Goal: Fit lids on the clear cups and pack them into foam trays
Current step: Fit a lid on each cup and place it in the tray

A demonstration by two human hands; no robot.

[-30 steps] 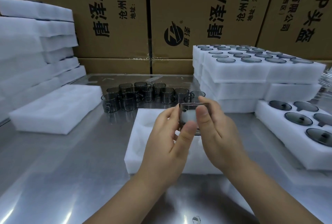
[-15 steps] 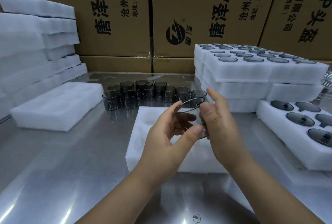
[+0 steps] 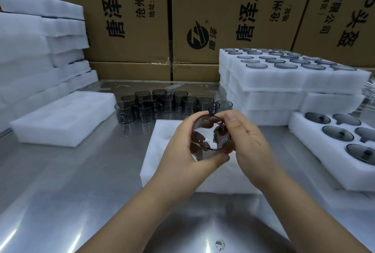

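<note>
We see two bare hands holding one smoky clear cup (image 3: 211, 134) in the air, just above a white foam tray (image 3: 162, 141) at the middle of a steel desk (image 3: 60, 192). The left hand (image 3: 182, 151) wraps fingers and thumb round the cup's wall. The right hand (image 3: 250, 143) pinches the rim, thumb on top. The cup is tipped with its open mouth toward us and wears no lid, likely so it can be checked or lined up before seating.

Behind it, more cups (image 3: 162, 103) stand clustered within reach. To the right, dark lids (image 3: 337, 133) lie in a lid tray (image 3: 300, 131), close to the right hand, and filled trays (image 3: 274, 82) are stacked beyond. Empty trays (image 3: 60, 119) wait at left.

Cardboard boxes (image 3: 129, 19) along the back carry black print: "唐泽", "AH", "沧州唐泽", "地址:", "河北", "有限公司", "头盔", beside a round striped logo (image 3: 197, 34).
</note>
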